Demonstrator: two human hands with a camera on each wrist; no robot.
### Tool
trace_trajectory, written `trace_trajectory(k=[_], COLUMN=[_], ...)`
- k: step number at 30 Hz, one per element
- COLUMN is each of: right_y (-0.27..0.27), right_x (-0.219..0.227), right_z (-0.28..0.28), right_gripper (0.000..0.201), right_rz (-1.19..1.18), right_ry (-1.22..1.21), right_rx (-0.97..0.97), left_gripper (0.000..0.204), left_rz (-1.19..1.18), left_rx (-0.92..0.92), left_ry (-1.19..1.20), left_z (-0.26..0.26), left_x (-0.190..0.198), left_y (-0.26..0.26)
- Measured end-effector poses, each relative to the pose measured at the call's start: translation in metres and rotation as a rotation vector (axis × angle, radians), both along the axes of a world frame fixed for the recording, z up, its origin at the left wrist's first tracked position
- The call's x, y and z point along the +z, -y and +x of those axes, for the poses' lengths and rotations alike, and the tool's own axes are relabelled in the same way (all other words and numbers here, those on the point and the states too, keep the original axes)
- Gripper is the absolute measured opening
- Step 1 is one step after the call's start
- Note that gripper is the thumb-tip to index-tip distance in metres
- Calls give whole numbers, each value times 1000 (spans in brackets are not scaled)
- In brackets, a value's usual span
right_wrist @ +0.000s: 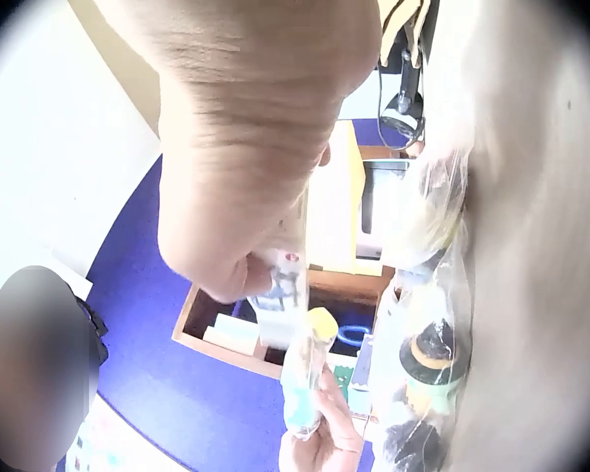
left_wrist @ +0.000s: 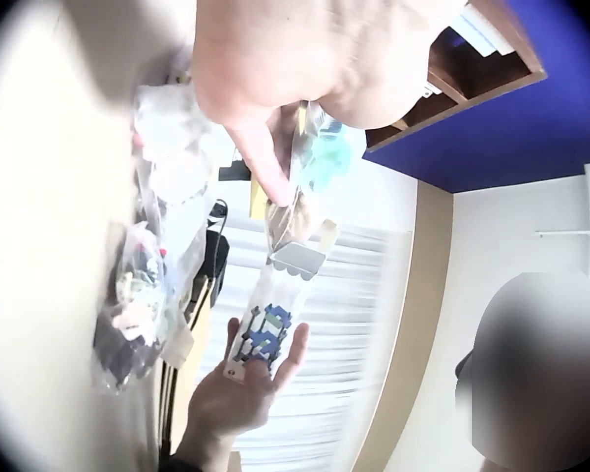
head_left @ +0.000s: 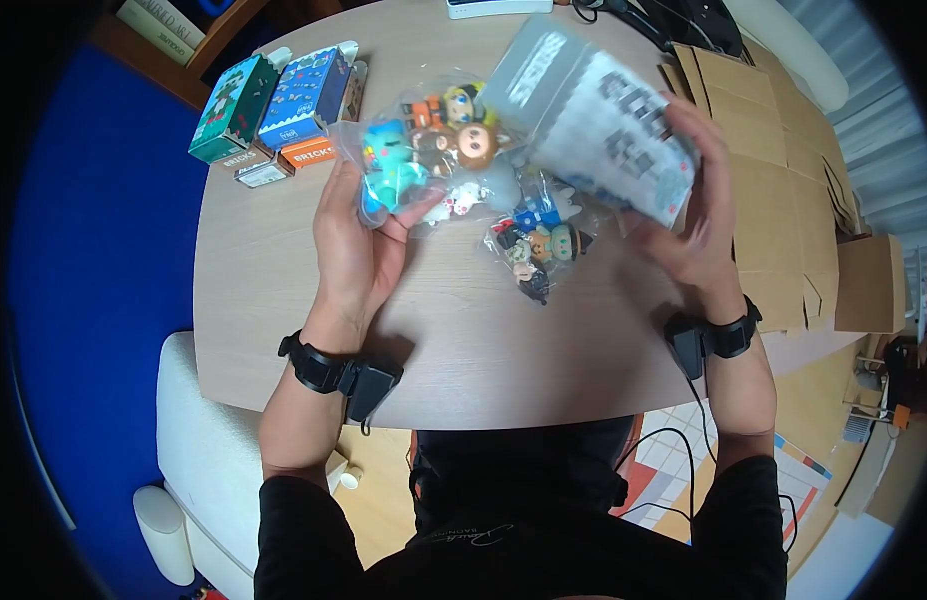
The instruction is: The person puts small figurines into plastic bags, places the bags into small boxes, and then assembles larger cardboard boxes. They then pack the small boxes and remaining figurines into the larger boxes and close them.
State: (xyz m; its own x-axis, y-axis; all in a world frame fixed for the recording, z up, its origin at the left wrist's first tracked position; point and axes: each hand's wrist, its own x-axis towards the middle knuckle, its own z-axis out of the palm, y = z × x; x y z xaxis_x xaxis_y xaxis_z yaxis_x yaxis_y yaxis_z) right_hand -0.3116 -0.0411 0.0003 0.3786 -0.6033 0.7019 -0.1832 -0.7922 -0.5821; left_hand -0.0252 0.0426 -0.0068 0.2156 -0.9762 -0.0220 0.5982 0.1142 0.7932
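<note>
My left hand (head_left: 351,240) grips a clear plastic bag with a small turquoise figure (head_left: 391,170), its thumb across the front. Beside that figure, more small figures in clear plastic show, among them a brown-headed one (head_left: 475,146) and one with yellow hair (head_left: 463,103). In my right hand (head_left: 705,215) is a pale printed packet (head_left: 623,140), tilted, with a translucent grey upper end. The left wrist view shows blue block pictures on this packet (left_wrist: 265,329). Below, between the hands, bagged figures (head_left: 543,245) lie on the table, one with a dark hat.
Two small boxes, one green (head_left: 238,105) and one blue (head_left: 305,100), stand at the table's back left. Flattened cardboard (head_left: 783,180) lies along the right side. At the back are a white device (head_left: 498,8) and a black cable. A white seat (head_left: 203,370) is at the left.
</note>
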Motion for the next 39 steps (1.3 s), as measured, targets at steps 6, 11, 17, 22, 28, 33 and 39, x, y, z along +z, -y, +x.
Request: trace_trajectory(k=[6, 11, 17, 22, 28, 33, 39], right_y=[-1, 2, -5, -10, -26, -35, -46], right_x=[-5, -8, -6, -11, -17, -27, -12], right_z=[1, 3, 7, 15, 24, 31, 19], right_gripper=[75, 76, 80, 86, 90, 92, 72], right_rz=[256, 24, -20, -73, 48, 249, 368], right_ry=[234, 77, 75, 75, 60, 121, -177], right_rx=[-57, 2, 69, 124, 294, 548, 499], left_gripper=[38, 35, 43, 20, 21, 24, 47], left_rz=[31, 114, -415, -396, -240, -500, -233], left_rx=[-164, -150, 294, 33, -269, -269, -529], left_ry=[-68, 132, 878, 957, 1133, 1333, 667], left_z=[-1, -16, -7, -13, -25, -25, -33], left_x=[-11, -3, -12, 5, 21, 9, 13], left_y=[2, -2, 5, -11, -26, -26, -24])
